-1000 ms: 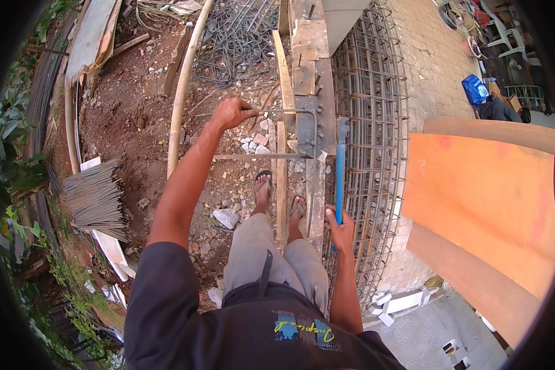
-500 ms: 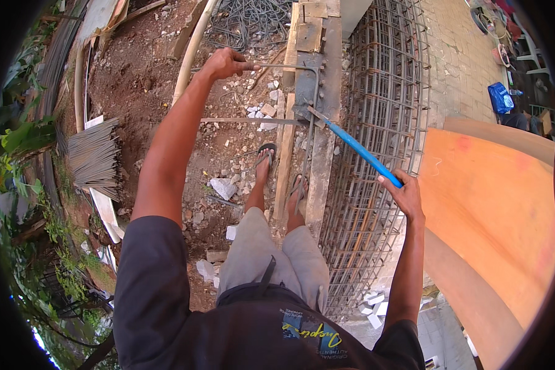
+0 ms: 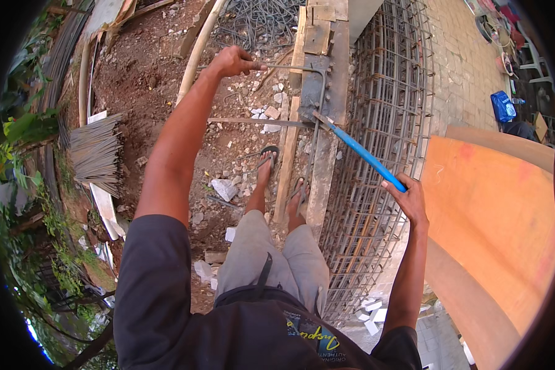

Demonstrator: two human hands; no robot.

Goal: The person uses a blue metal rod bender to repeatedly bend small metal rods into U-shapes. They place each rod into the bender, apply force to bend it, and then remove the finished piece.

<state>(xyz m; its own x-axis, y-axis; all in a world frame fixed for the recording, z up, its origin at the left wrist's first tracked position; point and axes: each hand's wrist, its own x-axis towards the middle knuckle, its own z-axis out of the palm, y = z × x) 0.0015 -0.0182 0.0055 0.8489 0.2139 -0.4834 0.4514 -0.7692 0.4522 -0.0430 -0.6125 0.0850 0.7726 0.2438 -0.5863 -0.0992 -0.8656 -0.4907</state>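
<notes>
At the top of the view, above the person's feet, a thin steel rod (image 3: 302, 69) bent at a right angle is held at its free end by the left hand (image 3: 231, 60), whose fingers (image 3: 248, 64) are wrapped tight around it. The bend of the rod is seated on a dark metal plate fixed to a long wooden plank (image 3: 327, 123), which runs away from the feet. A blue-handled bending tool (image 3: 361, 152) is gripped at its near end by the right hand (image 3: 407, 197), fingers closed round the handle; its far tip is laid against the rod at the plate's lower edge. Along the plank's right edge a rebar cage (image 3: 382, 142) is stood, just beside it, and beyond that an orange plywood sheet (image 3: 493, 216) is seen. Bare red soil strewn with white rubble (image 3: 225, 188) is spread to the left of the plank, where the left arm is stretched with open room around it. A bundle of cut rods (image 3: 95, 154) is lain well apart at the left edge, near green weeds. A second straight bar (image 3: 253, 121) is laid crosswise, touching the plank.
</notes>
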